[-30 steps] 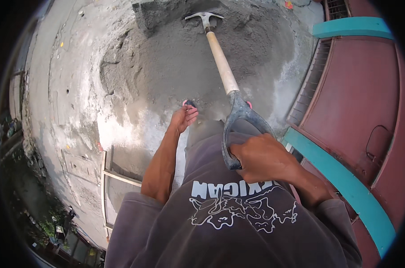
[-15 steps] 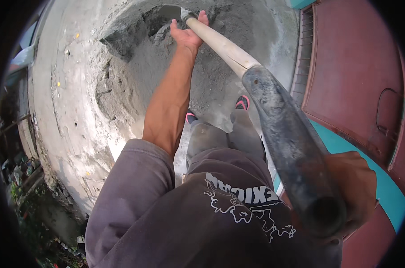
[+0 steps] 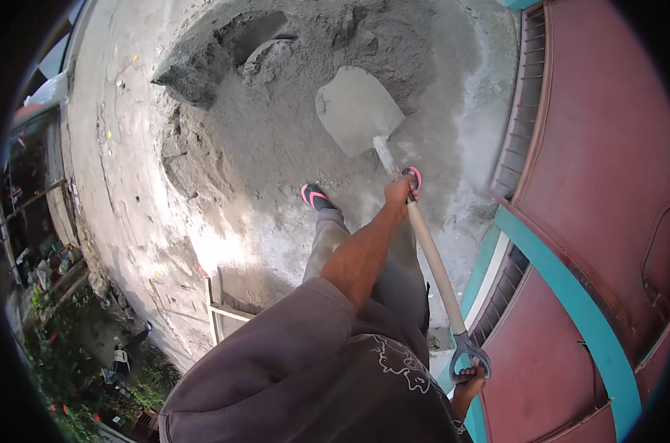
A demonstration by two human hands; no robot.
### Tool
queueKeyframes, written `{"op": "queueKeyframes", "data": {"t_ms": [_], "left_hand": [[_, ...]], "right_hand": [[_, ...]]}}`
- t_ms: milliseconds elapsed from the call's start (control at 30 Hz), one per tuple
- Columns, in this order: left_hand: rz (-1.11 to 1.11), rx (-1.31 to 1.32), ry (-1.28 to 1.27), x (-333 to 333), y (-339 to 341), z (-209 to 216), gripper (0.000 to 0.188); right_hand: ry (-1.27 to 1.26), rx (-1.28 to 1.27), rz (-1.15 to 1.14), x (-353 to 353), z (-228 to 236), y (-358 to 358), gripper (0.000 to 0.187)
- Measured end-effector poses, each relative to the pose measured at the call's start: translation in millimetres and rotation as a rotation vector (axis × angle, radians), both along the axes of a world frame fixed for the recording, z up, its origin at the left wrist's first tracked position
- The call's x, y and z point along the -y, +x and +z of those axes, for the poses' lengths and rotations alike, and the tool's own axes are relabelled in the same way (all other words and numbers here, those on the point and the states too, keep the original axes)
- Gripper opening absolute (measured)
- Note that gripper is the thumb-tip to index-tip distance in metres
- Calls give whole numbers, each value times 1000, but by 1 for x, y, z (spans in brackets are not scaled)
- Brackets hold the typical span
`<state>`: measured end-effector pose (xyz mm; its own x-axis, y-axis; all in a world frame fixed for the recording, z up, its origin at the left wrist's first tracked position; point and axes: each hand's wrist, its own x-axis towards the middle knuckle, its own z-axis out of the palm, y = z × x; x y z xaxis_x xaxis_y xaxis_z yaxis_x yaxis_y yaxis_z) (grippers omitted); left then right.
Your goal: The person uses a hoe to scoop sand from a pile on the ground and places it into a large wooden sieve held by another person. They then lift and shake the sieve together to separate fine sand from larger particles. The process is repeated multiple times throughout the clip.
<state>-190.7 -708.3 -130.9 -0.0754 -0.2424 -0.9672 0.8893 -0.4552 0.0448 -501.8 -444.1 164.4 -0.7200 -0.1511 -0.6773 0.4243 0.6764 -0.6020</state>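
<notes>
A shovel (image 3: 438, 258) slants across in front of me, its wooden shaft running down to the right. My left hand (image 3: 401, 192) is closed around the shaft just behind the metal neck. At the other end, my right hand (image 3: 471, 382) grips the grey D-shaped handle (image 3: 464, 351). The broad pale blade (image 3: 357, 107) faces up with no visible load. It is over the near side of a grey sand-like heap (image 3: 379, 44); whether it touches the ground I cannot tell. A scooped hollow (image 3: 257, 37) shows in the heap, left of the blade.
My foot in dark, pink-trimmed footwear (image 3: 318, 198) stands near the heap. To the right are a red wall (image 3: 600, 111), a turquoise beam (image 3: 571, 295) and a barred opening (image 3: 527, 103). A wooden frame (image 3: 228, 310) stands left of me; plants (image 3: 62, 376) grow at lower left.
The blade has come out of the heap and moved toward me and right. The handle end has dropped lower. My left hand, open under the shaft before, is now wrapped round it.
</notes>
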Motion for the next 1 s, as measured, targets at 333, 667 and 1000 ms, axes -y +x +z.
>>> {"op": "queueKeyframes", "data": {"t_ms": [333,667,1000], "left_hand": [[-208,-307,339,-145,-146,41,18],[-73,275,6,83,232,-138,16],[-36,272,16,42,203,-127,7]], "right_hand": [[613,-660,-182,-63,97,-37,35],[63,176,179,115,-224,145,26],[64,106,141,89,-204,126,25]]}}
